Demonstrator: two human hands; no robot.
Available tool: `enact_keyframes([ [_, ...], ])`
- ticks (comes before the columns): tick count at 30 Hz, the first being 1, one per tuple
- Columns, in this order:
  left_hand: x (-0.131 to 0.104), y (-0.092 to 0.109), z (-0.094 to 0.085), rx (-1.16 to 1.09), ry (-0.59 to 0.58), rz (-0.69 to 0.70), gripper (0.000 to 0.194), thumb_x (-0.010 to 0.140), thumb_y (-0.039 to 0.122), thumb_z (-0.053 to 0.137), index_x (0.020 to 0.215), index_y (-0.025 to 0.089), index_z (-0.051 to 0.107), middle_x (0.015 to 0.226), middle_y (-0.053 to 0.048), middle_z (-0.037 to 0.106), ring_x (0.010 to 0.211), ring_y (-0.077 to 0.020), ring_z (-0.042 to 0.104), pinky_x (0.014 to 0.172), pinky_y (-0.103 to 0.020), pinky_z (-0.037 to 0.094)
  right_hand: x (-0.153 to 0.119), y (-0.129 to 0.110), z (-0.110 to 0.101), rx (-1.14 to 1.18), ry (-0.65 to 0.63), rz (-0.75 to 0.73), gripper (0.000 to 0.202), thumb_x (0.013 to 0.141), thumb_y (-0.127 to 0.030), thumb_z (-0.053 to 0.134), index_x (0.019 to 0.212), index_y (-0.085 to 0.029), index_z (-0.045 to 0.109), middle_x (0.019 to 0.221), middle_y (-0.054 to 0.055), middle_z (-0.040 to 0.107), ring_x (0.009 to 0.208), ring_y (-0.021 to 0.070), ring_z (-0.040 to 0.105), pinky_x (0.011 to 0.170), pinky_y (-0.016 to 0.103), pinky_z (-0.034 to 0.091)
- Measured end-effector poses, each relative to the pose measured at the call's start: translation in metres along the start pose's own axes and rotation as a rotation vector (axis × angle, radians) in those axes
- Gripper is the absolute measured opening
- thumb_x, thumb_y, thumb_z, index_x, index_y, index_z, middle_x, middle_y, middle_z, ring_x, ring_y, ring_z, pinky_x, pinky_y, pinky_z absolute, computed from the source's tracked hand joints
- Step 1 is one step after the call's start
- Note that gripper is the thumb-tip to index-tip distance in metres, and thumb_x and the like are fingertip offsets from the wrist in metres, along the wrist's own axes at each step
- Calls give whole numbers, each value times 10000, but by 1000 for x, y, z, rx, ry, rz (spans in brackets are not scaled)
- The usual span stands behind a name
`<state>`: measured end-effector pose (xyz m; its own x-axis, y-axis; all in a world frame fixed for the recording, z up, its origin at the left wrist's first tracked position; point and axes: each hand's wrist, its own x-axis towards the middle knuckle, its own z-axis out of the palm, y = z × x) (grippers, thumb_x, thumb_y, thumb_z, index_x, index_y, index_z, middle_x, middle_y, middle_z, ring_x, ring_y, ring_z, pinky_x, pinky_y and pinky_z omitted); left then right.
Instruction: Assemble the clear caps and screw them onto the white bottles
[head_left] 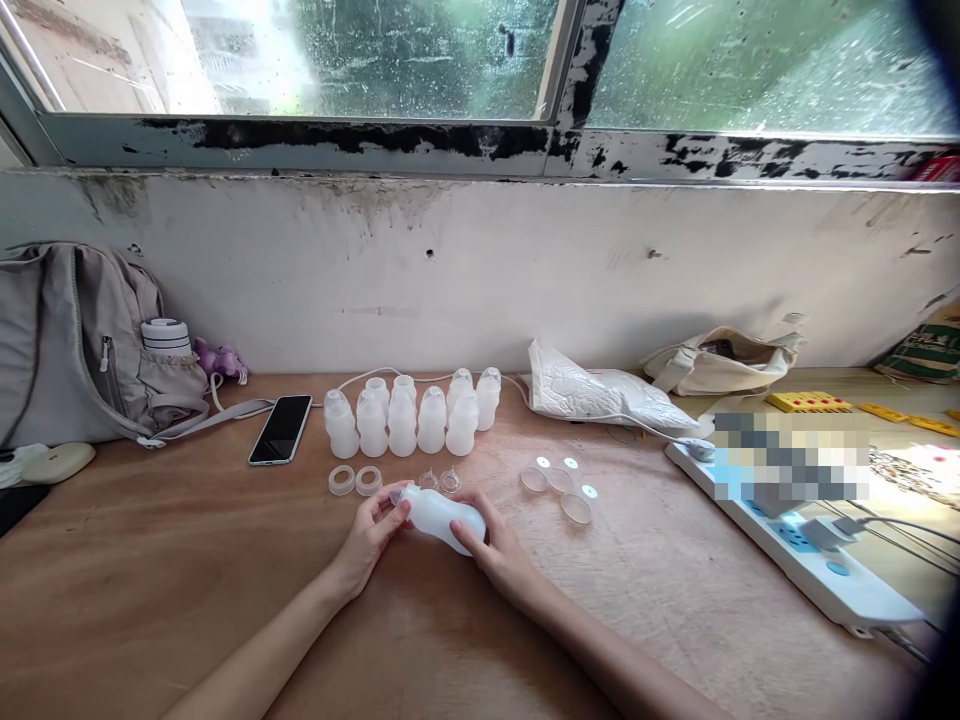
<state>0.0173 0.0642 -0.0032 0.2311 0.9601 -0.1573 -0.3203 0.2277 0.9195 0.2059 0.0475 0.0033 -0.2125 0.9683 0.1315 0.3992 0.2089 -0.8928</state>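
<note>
A frosted white baby bottle (pixel 439 514) lies tilted on its side between my hands, just above the table. My left hand (pixel 373 530) pinches its top end, where a clear nipple points left. Around the bottle's base, my right hand (pixel 491 545) is closed. Beyond them, several similar bottles (pixel 403 420) stand upright in a cluster, most topped with clear nipples. Two translucent collar rings (pixel 342 481) lie in front of the cluster. Two clear nipples (pixel 450 481) sit close behind the held bottle. To the right are three clear caps (pixel 577 508) with small white discs (pixel 589 492).
A phone (pixel 280 430) and a grey backpack (pixel 82 340) are at left. Against the wall lie a white plastic package (pixel 592 390) and a beige bag (pixel 724 360). A white power strip (pixel 795 540) with plugs and cables runs along the right side of the wooden table (pixel 187 560).
</note>
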Motion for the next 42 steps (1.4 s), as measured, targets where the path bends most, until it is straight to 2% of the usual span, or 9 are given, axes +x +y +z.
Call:
enact_keyframes([
  [7, -1, -1, -2, 59, -25, -4, 371, 679, 363, 653, 972, 139, 615, 903, -71, 638, 808, -182, 548, 740, -279, 405, -1, -3, -1, -51, -9, -13, 228, 804, -387, 449, 896, -195, 532, 772, 6, 587, 699, 154, 525, 647, 257, 403],
  [10, -2, -3, -2, 58, -19, 10, 368, 671, 363, 660, 962, 142, 622, 904, -67, 640, 806, -183, 550, 737, -273, 404, 0, -6, 0, 78, -27, 103, 229, 803, -404, 435, 852, -200, 526, 681, -4, 555, 607, 139, 510, 508, 224, 398],
  [14, -4, -4, -1, 85, 4, 50, 359, 663, 365, 665, 943, 143, 632, 899, -64, 640, 834, -194, 541, 735, -270, 404, 0, -7, 5, 310, -79, 296, 251, 795, -426, 414, 775, -192, 502, 528, -40, 470, 376, 85, 408, 304, 180, 278],
  [21, -6, -1, -1, 187, 1, 96, 345, 680, 374, 644, 936, 144, 639, 883, -57, 635, 830, -196, 531, 706, -258, 401, -2, -8, 9, 521, -99, 528, 279, 780, -455, 380, 785, -190, 465, 453, -62, 418, 290, 57, 326, 268, 158, 137],
  [25, -4, -1, -1, 184, 17, 114, 376, 690, 375, 636, 983, 141, 609, 973, -75, 613, 843, -198, 536, 671, -246, 417, -4, -8, 14, 590, -97, 453, 307, 787, -492, 381, 821, -193, 439, 470, -71, 416, 295, 55, 324, 272, 155, 149],
  [28, -2, -1, -1, 110, -7, 134, 508, 699, 413, 618, 1132, 170, 509, 1065, -85, 578, 907, -205, 538, 730, -257, 424, -7, -8, 21, 703, -127, 347, 344, 800, -505, 398, 978, -210, 394, 545, -65, 452, 373, 74, 407, 336, 167, 284],
  [31, -1, -1, 1, 71, -103, 145, 676, 617, 452, 676, 1189, 176, 447, 1109, -98, 558, 996, -234, 512, 830, -286, 402, -11, -12, 27, 758, -174, 249, 392, 823, -504, 384, 1092, -224, 332, 711, -14, 512, 547, 108, 507, 501, 230, 420],
  [37, -4, 2, 2, 43, -119, 82, 427, 706, 366, 620, 1059, 148, 520, 1034, -96, 596, 939, -241, 539, 790, -308, 412, -14, -21, 22, 562, -247, 134, 428, 824, -491, 405, 1176, -253, 357, 1030, 47, 496, 800, 147, 519, 740, 292, 441],
  [42, -5, 5, -1, -162, -126, 31, 375, 720, 310, 575, 1062, 174, 502, 1063, -90, 583, 912, -234, 557, 731, -300, 432, -13, -20, 15, 326, -226, 11, 323, 856, -423, 382, 1089, -225, 487, 968, 40, 523, 816, 150, 509, 746, 286, 433],
])
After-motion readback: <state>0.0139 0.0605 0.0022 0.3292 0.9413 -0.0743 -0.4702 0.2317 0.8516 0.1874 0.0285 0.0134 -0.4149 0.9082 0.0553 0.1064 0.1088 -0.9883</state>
